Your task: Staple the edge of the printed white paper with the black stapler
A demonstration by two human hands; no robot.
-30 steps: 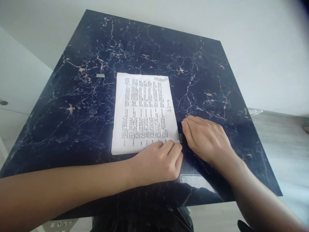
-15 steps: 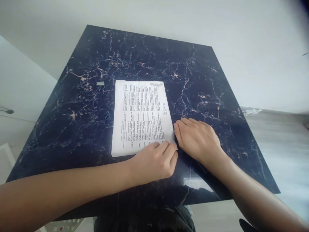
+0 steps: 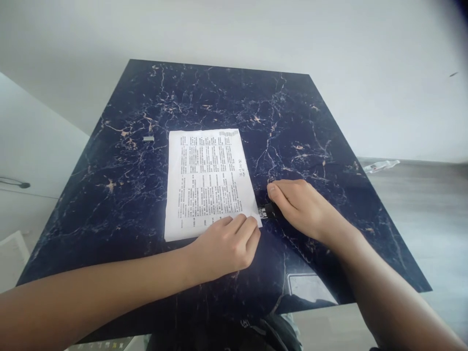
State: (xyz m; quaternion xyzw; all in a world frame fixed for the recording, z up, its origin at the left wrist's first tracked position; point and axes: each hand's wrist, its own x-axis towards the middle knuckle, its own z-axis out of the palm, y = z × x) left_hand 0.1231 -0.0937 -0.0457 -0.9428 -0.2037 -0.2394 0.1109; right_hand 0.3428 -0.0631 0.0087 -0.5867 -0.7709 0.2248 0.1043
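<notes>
Printed sheets of white paper point(image 3: 208, 180) lie on the dark blue marbled table point(image 3: 219, 97), with handwriting near their right edge. My left hand point(image 3: 228, 246) is closed on the papers' near right corner, its fingertips partly hidden. Just right of that corner, my right hand point(image 3: 302, 207) is closed around a black stapler point(image 3: 268, 211). Only the stapler's front end shows, with metal at its tip, touching or nearly touching the paper's edge; my hand hides the rest.
A small pale strip, possibly staples point(image 3: 148, 139), lies left of the papers. Near the front edge is a pale framed rectangle point(image 3: 310, 287), perhaps a reflection. A white plastic item point(image 3: 382, 166) lies beyond the table's right edge.
My right hand has shifted slightly, and the stapler's front end now shows between it and the papers. Papers and left hand appear a little further left as the view shifts.
</notes>
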